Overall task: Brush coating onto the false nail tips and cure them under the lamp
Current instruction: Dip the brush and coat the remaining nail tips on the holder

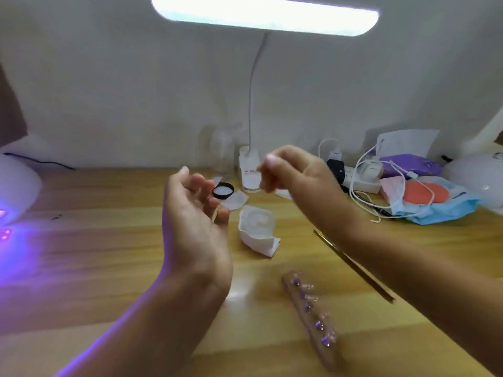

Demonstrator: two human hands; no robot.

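Holding both hands raised over table (109,240), we grip no brush. Left hand (196,213): palm turned inward, fingers loosely curled, nothing plainly held. Right hand (294,170): fingertips drawn together as if pinching; blur hides any contents, so we cannot tell. Nail tips (307,297) sit on strip (324,346) near us, within easy reach. Brush (353,265) lies beside right forearm. Lamp (16,186) glows purple at far left, likely ready for curing.

Smooth shiny wood table (109,254), crumpled white paper (258,232) just beside the left hand (196,213), glossy clear plastic strip (310,303) below the right hand (296,172)
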